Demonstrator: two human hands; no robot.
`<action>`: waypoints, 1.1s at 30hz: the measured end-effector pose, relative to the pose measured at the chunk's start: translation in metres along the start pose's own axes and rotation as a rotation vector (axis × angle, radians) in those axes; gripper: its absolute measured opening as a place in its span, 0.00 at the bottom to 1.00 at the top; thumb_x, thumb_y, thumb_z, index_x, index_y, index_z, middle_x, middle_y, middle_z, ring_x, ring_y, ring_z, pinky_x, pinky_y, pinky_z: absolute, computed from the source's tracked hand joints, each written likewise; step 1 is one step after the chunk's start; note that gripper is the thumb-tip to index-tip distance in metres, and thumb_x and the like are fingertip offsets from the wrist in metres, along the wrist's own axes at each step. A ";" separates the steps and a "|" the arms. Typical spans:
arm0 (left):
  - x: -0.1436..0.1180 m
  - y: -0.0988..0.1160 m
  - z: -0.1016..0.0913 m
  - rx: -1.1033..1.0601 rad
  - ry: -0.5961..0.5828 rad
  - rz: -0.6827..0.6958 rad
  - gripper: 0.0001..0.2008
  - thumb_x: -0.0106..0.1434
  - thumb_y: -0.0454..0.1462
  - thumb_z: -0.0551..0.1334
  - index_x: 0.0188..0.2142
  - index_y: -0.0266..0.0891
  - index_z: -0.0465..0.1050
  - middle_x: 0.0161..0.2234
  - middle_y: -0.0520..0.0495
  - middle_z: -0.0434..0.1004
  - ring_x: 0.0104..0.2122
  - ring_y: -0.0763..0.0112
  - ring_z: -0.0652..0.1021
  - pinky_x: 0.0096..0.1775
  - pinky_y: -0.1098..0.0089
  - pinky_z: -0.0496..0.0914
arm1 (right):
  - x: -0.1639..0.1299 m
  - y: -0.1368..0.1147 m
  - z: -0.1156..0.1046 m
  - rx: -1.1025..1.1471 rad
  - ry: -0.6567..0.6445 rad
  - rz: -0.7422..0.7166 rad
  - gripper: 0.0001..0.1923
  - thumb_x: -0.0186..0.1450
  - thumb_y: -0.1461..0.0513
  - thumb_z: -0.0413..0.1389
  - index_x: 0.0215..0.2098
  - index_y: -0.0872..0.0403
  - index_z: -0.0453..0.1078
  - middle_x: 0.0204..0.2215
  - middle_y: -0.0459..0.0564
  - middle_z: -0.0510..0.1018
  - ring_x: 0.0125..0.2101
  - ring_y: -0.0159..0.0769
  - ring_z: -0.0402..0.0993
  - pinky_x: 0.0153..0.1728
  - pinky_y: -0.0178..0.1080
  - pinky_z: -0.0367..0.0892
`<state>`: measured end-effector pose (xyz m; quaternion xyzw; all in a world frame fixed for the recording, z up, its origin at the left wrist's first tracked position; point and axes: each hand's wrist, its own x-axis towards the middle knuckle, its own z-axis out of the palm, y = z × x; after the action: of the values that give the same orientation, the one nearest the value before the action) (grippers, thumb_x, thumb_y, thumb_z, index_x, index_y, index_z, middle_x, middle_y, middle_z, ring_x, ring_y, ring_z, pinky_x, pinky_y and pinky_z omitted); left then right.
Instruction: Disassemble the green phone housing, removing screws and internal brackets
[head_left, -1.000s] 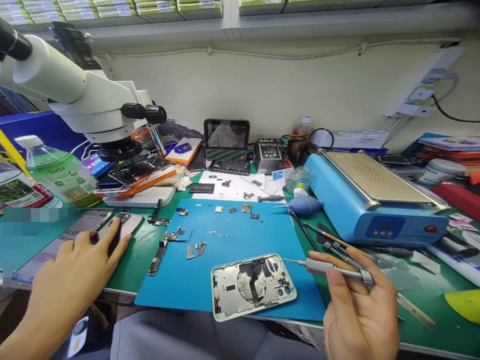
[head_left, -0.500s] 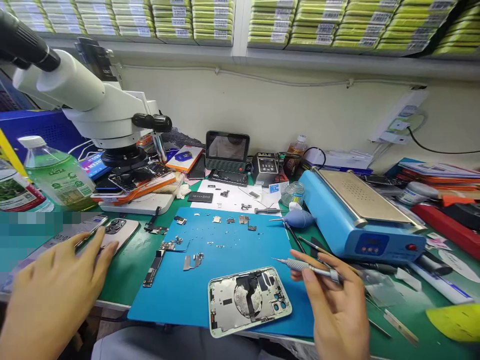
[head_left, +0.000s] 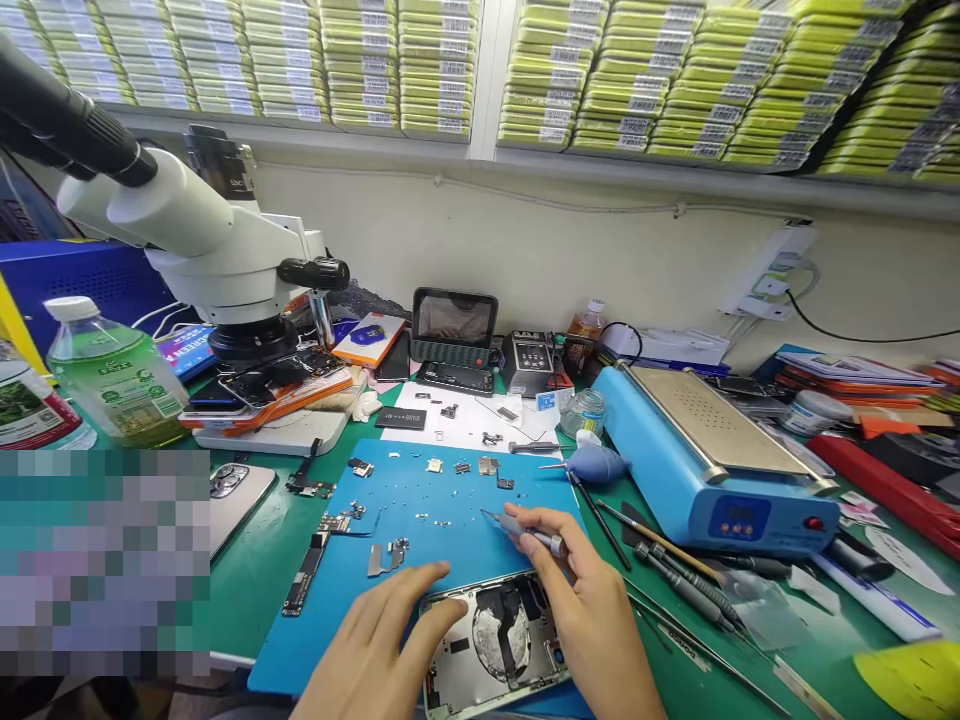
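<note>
"What has moved?"
"The left hand (head_left: 382,635) has left the phone (head_left: 247,490) on the bench's left side for the pale green phone housing (head_left: 495,640); the right hand (head_left: 589,600) has swung inward with its screwdriver (head_left: 512,526)."

"And the fingers?"
"Left thumb and forefinger stand apart at the housing's left corner; whether they touch it, I cannot tell. The right fingers grip the screwdriver, its tip pointing left over the blue mat (head_left: 450,545)."

"Where is the housing?"
"At the mat's near edge, inner side up, between both hands."

"Beyond it?"
"Small parts (head_left: 435,466) dot the mat; a long circuit board (head_left: 304,582) lies along its left edge. A blue machine (head_left: 739,515) stands right, a white microscope (head_left: 217,265) left."
</note>
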<state>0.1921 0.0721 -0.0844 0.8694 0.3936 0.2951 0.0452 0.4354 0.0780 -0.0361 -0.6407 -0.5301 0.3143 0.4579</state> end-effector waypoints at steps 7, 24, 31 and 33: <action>0.022 -0.002 0.004 -0.174 -0.136 -0.105 0.26 0.58 0.49 0.81 0.50 0.47 0.75 0.62 0.43 0.80 0.60 0.42 0.78 0.58 0.45 0.75 | -0.010 -0.001 -0.012 0.418 0.308 0.058 0.32 0.67 0.44 0.68 0.63 0.46 0.67 0.48 0.54 0.87 0.38 0.43 0.86 0.46 0.46 0.80; 0.066 0.034 0.004 -1.298 -0.167 -0.492 0.09 0.71 0.41 0.71 0.49 0.57 0.89 0.44 0.50 0.90 0.42 0.65 0.88 0.43 0.73 0.82 | -0.026 -0.015 0.005 0.706 0.271 0.175 0.40 0.64 0.47 0.72 0.69 0.43 0.63 0.39 0.46 0.82 0.29 0.34 0.79 0.33 0.37 0.76; 0.061 0.032 0.006 -1.128 -0.021 -0.400 0.09 0.71 0.38 0.71 0.47 0.53 0.90 0.40 0.51 0.91 0.39 0.67 0.88 0.40 0.76 0.79 | -0.026 -0.013 0.005 0.694 0.240 0.174 0.37 0.66 0.49 0.71 0.68 0.42 0.64 0.37 0.44 0.81 0.31 0.33 0.78 0.36 0.36 0.77; 0.060 0.031 0.006 -1.118 -0.010 -0.369 0.09 0.72 0.37 0.71 0.48 0.53 0.89 0.40 0.53 0.91 0.39 0.68 0.88 0.41 0.76 0.79 | -0.026 -0.012 0.004 0.692 0.217 0.175 0.37 0.66 0.49 0.70 0.68 0.43 0.63 0.37 0.45 0.81 0.31 0.33 0.78 0.35 0.36 0.77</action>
<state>0.2474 0.0945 -0.0509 0.6323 0.3226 0.4409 0.5493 0.4207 0.0540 -0.0283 -0.5205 -0.2839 0.4431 0.6724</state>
